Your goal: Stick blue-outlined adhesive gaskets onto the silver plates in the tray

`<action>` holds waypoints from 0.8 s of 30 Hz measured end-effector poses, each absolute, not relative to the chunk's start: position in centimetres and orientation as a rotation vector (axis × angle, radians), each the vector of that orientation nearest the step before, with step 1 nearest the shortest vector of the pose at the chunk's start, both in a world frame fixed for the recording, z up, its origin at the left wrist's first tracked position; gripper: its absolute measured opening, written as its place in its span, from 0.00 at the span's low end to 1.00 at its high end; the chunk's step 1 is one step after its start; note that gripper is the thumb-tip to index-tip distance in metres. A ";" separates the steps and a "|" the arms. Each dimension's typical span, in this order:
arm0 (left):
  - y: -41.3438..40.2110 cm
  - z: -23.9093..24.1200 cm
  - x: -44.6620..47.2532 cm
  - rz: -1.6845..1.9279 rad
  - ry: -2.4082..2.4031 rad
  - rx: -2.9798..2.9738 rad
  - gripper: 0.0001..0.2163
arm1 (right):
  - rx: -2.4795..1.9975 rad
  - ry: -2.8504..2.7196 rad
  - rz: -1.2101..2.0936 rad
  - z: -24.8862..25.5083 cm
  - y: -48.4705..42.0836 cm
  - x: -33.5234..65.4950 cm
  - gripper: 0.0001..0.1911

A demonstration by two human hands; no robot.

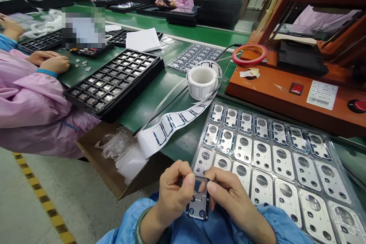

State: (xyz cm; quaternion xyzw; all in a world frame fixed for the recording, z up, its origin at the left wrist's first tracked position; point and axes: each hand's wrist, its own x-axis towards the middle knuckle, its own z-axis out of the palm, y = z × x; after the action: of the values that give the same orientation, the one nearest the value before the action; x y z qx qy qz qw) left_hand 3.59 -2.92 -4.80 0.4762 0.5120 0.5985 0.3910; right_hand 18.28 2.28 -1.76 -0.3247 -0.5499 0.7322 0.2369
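Left hand [175, 188] and right hand [230, 194] both pinched on small silver rectangular metal plate with dark border [198, 206], over lap, beside clear plastic tray [334, 146]; opposite edges gripped, probably for steady fingertip work.

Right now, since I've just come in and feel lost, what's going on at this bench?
The person's left hand and right hand hold a small dark-framed metal plate. To the right, a clear tray holds similar plates: the back row framed, most nearer ones bare. A roll of white strip with dark frames lies partly unwound on the bench.
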 end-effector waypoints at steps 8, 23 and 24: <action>-2.8 -4.9 3.5 1.525 1.246 1.123 0.14 | -0.942 -1.592 1.878 -1.9 2.2 18.2 0.17; -2.3 -5.5 3.3 1.536 1.295 0.973 0.14 | -1.044 -1.614 1.837 -1.5 2.2 17.7 0.12; -2.2 -5.4 3.3 1.549 1.317 0.980 0.14 | -1.037 -1.613 1.846 -1.5 2.2 17.6 0.11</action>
State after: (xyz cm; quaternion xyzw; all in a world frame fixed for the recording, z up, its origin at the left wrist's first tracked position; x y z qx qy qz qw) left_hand 3.26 -2.23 -5.44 0.3923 0.5272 0.6205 0.4280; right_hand 17.64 2.22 -1.53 -0.3786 -0.5887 0.6736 0.2376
